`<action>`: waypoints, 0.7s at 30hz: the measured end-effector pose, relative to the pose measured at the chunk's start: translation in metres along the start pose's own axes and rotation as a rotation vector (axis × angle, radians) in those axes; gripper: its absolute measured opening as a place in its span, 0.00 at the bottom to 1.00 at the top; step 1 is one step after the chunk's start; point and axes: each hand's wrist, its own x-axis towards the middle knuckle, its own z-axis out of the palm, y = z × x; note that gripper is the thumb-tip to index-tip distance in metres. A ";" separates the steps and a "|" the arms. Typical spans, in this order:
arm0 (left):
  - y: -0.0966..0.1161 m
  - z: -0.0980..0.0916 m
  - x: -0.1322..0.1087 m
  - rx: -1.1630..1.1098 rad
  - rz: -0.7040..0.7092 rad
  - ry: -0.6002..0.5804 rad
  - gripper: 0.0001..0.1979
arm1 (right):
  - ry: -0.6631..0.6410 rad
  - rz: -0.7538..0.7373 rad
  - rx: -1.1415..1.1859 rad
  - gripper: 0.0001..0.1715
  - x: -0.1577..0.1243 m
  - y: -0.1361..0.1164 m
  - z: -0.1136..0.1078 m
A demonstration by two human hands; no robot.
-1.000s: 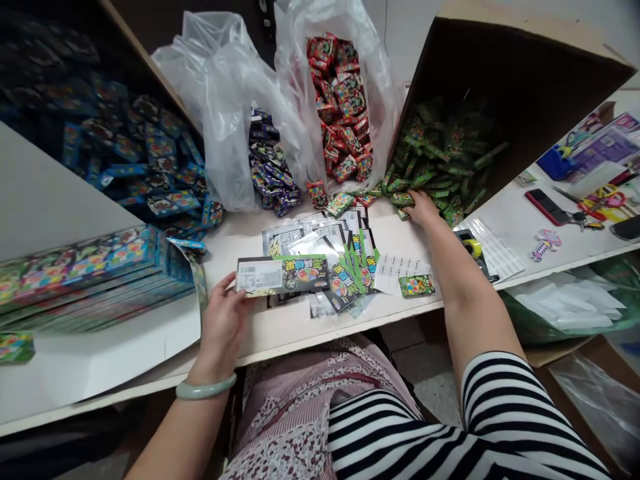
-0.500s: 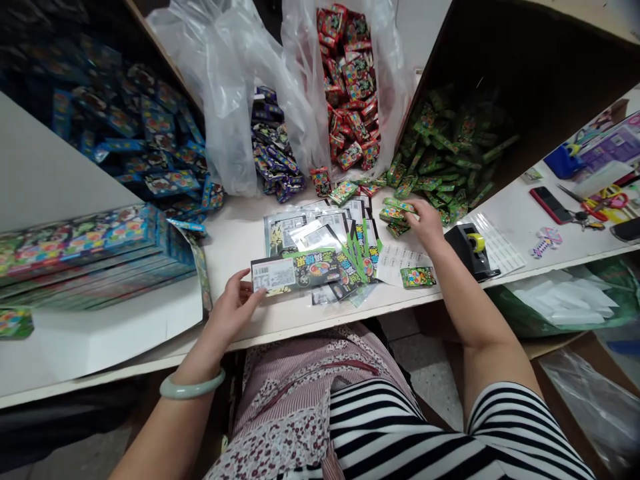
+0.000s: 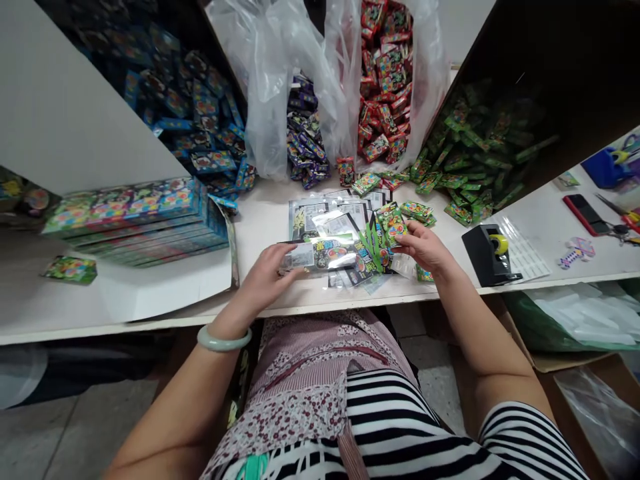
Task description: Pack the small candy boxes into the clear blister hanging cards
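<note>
My left hand (image 3: pixel 273 275) grips the left end of a clear printed packet (image 3: pixel 333 253) with a black and green design, held over the table's front part. Pinched in my right hand (image 3: pixel 423 245) is a green packet (image 3: pixel 391 223), upright just right of the printed packet's far end. Beneath and behind lie overlapping clear and printed sleeves (image 3: pixel 310 215). Another green packet (image 3: pixel 424 273) lies partly hidden under my right hand. More green packets (image 3: pixel 417 212) rest behind that hand.
Boxes of blue packets (image 3: pixel 210 133) and green packets (image 3: pixel 470 140) flank bags of purple (image 3: pixel 306 143) and red packets (image 3: pixel 385 100). Stacked display boxes (image 3: pixel 135 220) stand left. At right are a tape dispenser (image 3: pixel 487 257), a phone (image 3: pixel 586 215) and scissors (image 3: pixel 620 230).
The view has shifted, so the scene sits further right. My right hand has come from the green pile toward the printed packet, now with a green packet in it. My left hand keeps its grip.
</note>
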 end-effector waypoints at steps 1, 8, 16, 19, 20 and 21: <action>0.002 0.004 0.006 0.026 0.068 -0.043 0.29 | -0.013 -0.008 -0.016 0.21 -0.001 0.002 0.003; 0.005 0.032 0.035 0.171 0.099 -0.323 0.48 | -0.091 -0.014 -0.094 0.24 -0.009 0.008 0.011; 0.001 0.035 0.038 0.165 0.134 -0.251 0.47 | 0.005 -0.190 -0.253 0.22 0.020 0.001 -0.004; -0.001 0.031 0.036 0.138 0.152 -0.185 0.48 | 0.001 -0.228 -0.389 0.21 0.042 0.011 -0.001; -0.003 0.028 0.035 0.125 0.162 -0.156 0.49 | 0.002 -0.228 -0.443 0.21 0.048 0.015 0.001; -0.005 0.025 0.034 0.113 0.172 -0.129 0.50 | 0.002 -0.228 -0.507 0.20 0.055 0.020 0.004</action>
